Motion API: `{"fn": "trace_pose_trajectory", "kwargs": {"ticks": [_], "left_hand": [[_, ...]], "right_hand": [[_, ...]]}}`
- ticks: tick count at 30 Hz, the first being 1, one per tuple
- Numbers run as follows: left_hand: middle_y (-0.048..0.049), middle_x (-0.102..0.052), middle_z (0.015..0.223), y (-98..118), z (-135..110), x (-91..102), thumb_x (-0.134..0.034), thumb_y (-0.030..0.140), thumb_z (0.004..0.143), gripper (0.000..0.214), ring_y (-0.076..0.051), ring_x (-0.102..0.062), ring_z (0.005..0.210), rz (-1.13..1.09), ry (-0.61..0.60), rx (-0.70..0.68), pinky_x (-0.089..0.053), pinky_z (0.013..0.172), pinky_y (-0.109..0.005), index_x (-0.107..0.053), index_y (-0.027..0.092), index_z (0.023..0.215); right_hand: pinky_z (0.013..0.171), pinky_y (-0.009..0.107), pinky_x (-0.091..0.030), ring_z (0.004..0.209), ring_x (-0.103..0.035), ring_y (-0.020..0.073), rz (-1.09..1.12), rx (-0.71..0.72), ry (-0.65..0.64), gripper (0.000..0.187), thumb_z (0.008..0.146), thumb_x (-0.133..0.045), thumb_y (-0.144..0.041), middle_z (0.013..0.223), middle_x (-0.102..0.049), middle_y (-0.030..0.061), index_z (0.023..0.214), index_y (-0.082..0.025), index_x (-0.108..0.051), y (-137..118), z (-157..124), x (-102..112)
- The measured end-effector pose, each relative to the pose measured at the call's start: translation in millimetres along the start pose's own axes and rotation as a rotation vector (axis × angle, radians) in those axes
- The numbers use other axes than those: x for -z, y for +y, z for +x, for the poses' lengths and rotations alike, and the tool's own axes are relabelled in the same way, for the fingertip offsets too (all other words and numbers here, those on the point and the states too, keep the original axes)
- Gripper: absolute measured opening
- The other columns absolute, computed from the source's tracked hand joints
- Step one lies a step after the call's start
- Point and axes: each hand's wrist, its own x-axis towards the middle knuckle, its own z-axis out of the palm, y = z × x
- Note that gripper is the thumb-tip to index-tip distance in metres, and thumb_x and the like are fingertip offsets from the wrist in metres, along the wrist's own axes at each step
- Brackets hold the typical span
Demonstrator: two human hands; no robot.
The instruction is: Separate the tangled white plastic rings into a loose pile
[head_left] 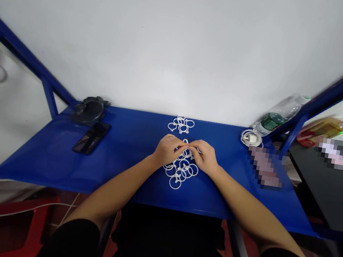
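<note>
Pinching one white ring (188, 150) between the closed fingertips of our left hand (168, 149) and right hand (206, 156), both equally near, we see the ring cluster (180, 173) lying lengthwise toward us on the blue table (119, 168).

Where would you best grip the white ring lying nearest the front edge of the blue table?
Pinch the near arc of the white ring with the fingers, coming from above at the table's front side. It lies flat on the blue table; only its far arc meets the other rings, and the left hand and right hand sit farther back.
</note>
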Motion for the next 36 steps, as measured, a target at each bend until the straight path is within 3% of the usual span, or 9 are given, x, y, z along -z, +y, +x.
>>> {"fn": "trace_pose_trajectory", "kwargs": {"ticks": [3,7,10,13,16,20,29,32,36], "left_hand": [[-0.0020,-0.080,0.092,-3,3,3.5,-0.064,0.031,0.101,0.016,-0.017,-0.073,0.086,0.016,-0.046,0.031,-0.053,0.089,-0.037,-0.076,0.023,0.093],[-0.0075,-0.071,0.135,-19,7,4.6,-0.057,0.030,0.103,0.024,-0.026,-0.063,0.124,0.180,-0.094,0.215,-0.046,0.108,-0.046,-0.076,0.024,0.116],[-0.0069,-0.056,0.155,-33,6,0.0,-0.057,0.031,0.102,0.034,-0.034,-0.050,0.141,0.295,-0.266,0.332,-0.040,0.113,-0.055,-0.070,0.027,0.133],[-0.0056,-0.053,0.158,-41,2,-4.7,-0.055,0.033,0.103,0.038,-0.036,-0.045,0.146,0.321,-0.435,0.384,-0.035,0.115,-0.060,-0.065,0.031,0.139],[-0.0044,-0.058,0.153,-39,-1,-5.1,-0.053,0.034,0.104,0.036,-0.034,-0.046,0.146,0.321,-0.468,0.399,-0.028,0.119,-0.063,-0.065,0.033,0.138],[-0.0039,-0.069,0.140,-34,-1,1.2,-0.055,0.031,0.103,0.029,-0.030,-0.056,0.135,0.335,-0.426,0.404,-0.026,0.120,-0.060,-0.071,0.031,0.128],[-0.0086,-0.074,0.118,-60,-4,6.4,-0.056,0.005,0.093,0.035,-0.026,-0.067,0.110,0.288,-0.351,0.421,-0.051,0.101,-0.044,-0.076,0.022,0.117],[-0.0090,-0.074,0.111,-58,-2,5.8,-0.054,0.000,0.091,0.035,-0.024,-0.069,0.108,0.204,-0.189,0.374,-0.055,0.099,-0.041,-0.077,0.020,0.109],[-0.0063,-0.074,0.108,-29,5,5.4,-0.063,0.011,0.094,0.017,-0.019,-0.070,0.104,-0.047,0.109,0.304,-0.059,0.097,-0.038,-0.075,0.021,0.101]], "right_hand": [[0.080,0.037,-0.056,0.086,-0.070,0.0204,-0.033,-0.021,0.010,0.011,0.103,-0.057,-0.025,0.094,-0.076,0.0049,0.102,-0.024,-0.068,2,0,1],[0.078,0.037,-0.053,0.081,-0.067,0.0208,-0.099,-0.019,-0.006,0.011,0.098,-0.057,-0.021,0.089,-0.074,0.0047,0.093,-0.023,-0.066,11,0,4],[0.075,0.036,-0.050,0.076,-0.063,0.0202,-0.121,-0.024,-0.071,0.010,0.091,-0.058,-0.017,0.081,-0.071,0.0033,0.085,-0.023,-0.064,16,1,6],[0.074,0.035,-0.049,0.075,-0.062,0.0198,-0.107,-0.027,-0.142,0.010,0.089,-0.058,-0.017,0.079,-0.070,0.0030,0.083,-0.022,-0.063,18,2,5],[0.075,0.035,-0.048,0.075,-0.062,0.0196,-0.097,-0.032,-0.152,0.010,0.091,-0.057,-0.019,0.079,-0.070,0.0033,0.084,-0.022,-0.064,18,2,4],[0.072,0.034,-0.047,0.071,-0.062,0.0183,-0.076,-0.085,-0.131,0.017,0.096,-0.062,-0.030,0.076,-0.069,0.0025,0.081,-0.022,-0.065,21,0,5],[0.072,0.033,-0.049,0.073,-0.066,0.0184,-0.086,-0.167,-0.102,0.024,0.101,-0.062,-0.037,0.078,-0.072,0.0029,0.083,-0.022,-0.069,33,-4,7],[0.074,0.033,-0.050,0.075,-0.067,0.0186,-0.091,-0.147,-0.104,0.022,0.101,-0.061,-0.035,0.081,-0.073,0.0031,0.086,-0.022,-0.070,31,-4,6],[0.076,0.034,-0.053,0.076,-0.068,0.0189,-0.137,-0.060,-0.069,0.017,0.101,-0.061,-0.036,0.087,-0.075,0.0043,0.107,-0.023,-0.072,23,-2,5]]}}
